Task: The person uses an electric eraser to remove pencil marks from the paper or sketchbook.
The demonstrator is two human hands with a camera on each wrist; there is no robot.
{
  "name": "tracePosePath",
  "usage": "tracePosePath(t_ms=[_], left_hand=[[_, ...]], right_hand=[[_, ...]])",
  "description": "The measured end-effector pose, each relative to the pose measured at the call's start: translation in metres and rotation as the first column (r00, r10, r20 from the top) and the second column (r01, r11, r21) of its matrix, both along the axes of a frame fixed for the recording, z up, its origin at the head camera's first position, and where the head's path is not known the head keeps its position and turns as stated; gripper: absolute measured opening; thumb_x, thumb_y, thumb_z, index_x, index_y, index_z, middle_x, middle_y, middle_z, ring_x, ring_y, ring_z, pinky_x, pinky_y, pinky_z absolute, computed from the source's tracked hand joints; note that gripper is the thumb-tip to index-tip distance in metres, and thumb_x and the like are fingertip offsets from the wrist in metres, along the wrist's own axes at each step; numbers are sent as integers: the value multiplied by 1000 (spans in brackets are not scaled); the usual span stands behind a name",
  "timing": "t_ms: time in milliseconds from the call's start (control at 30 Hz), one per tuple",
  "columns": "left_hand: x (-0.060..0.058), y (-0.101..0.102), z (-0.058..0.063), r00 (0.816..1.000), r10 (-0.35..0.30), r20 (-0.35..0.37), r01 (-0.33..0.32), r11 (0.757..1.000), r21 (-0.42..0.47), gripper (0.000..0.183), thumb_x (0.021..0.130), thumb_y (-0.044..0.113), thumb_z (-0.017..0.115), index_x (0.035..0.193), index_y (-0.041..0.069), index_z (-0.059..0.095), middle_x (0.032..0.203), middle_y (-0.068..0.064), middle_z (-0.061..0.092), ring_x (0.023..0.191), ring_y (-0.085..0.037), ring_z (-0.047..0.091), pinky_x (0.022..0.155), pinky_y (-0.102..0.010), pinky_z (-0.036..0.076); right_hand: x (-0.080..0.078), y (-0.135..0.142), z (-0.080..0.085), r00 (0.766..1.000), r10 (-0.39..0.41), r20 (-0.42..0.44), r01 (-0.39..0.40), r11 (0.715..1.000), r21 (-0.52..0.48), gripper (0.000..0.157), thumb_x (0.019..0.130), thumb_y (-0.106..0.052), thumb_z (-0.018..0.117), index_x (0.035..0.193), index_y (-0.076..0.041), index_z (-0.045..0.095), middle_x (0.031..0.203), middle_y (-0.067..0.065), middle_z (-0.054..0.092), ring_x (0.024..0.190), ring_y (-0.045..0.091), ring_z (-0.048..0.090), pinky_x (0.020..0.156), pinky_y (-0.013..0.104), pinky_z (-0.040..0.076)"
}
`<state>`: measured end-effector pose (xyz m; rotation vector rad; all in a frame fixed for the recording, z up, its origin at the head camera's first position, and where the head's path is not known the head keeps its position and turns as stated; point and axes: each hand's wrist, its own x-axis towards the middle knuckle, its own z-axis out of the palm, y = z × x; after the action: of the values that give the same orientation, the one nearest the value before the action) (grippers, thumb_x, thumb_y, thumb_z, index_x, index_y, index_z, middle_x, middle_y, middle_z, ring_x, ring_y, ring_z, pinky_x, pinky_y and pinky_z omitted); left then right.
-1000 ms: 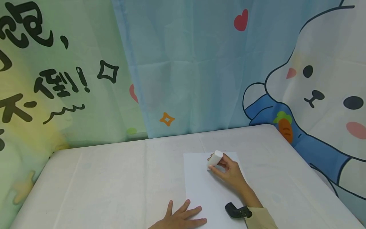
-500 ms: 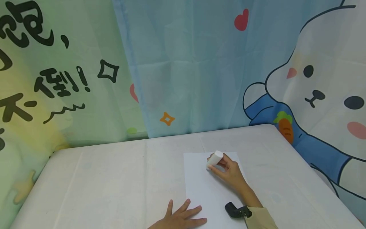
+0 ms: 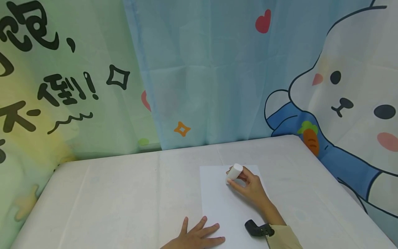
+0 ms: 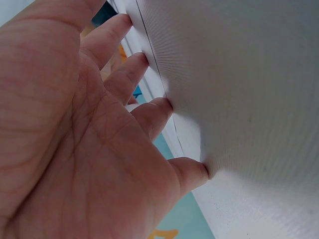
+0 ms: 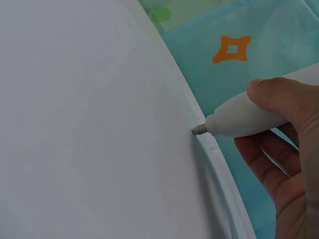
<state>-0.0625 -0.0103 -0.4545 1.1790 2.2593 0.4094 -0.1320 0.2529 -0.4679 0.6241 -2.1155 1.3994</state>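
Observation:
My right hand [image 3: 251, 188] pinches a thick white pen-shaped tool [image 3: 234, 172] between thumb and fingers, over the far part of a white sheet of paper [image 3: 217, 197]. In the right wrist view the tool's body [image 5: 251, 117] tapers to a narrow grey tip [image 5: 199, 130], which meets the paper's surface at a slant. My left hand [image 3: 199, 236] lies with fingers spread at the near left edge of the sheet. In the left wrist view its fingertips [image 4: 192, 172] press down on the white surface. No marks show on the sheet.
A white cloth covers the table [image 3: 118, 197]. A black wrist-worn device [image 3: 258, 229] sits at the right sleeve [image 3: 283, 237], over the paper. Behind the table hangs a printed curtain [image 3: 202, 76] with lettering and a white cartoon animal [image 3: 351, 90].
The white tool and right hand have shifted only very slightly, staying at the same part of the sheet. The left hand has not moved.

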Motion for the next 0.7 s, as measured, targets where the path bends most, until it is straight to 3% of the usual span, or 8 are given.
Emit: tracePosePath(t_ms=[367,700], left_hand=[[0,0,-1,1000,3,-8,-3,1000,12,58,92,58,54,147,46,38,159,17,25,150,-24,15,105,-73,15],[2,-4,6,1000,-14,-21,15,999,36,58,93,55,54,148,42,39,159,13,27,149,-26,17,103,-74,19]], right_hand=[[3,-4,3,999,14,45,-15,1000,4,41,71,22,72,108,12,58,97,27,68,96,-7,62,83,12,49],[2,-5,2,995,59,80,-59,998,-3,38,73,22,71,108,13,57,98,28,67,100,-5,62,83,14,50]])
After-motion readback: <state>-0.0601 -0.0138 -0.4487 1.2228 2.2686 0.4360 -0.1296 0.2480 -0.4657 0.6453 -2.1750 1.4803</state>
